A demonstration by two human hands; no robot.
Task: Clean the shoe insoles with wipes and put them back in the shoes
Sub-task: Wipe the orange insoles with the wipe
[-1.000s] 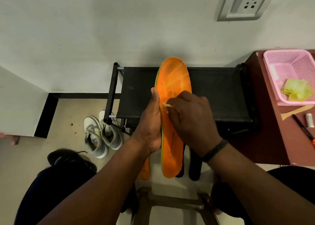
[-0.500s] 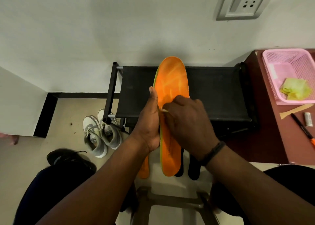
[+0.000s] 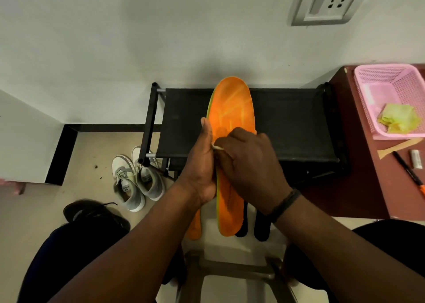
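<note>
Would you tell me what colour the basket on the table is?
The basket is pink, seen best in the head view.

Both forearms bare, reaching forward from the lower corners and meeting at centre. Left hand [image 3: 201, 164] upright on its edge, thumb stretched upward along the side of the orange insole [image 3: 232, 119], palm and fingers wrapped behind it, gripping. Right hand [image 3: 248, 164] knuckles-up, fingers curled down onto the insole's face, pinching a small pale wipe [image 3: 216, 147] (only a sliver showing) at the thumb. Dark band around the right wrist.
</note>
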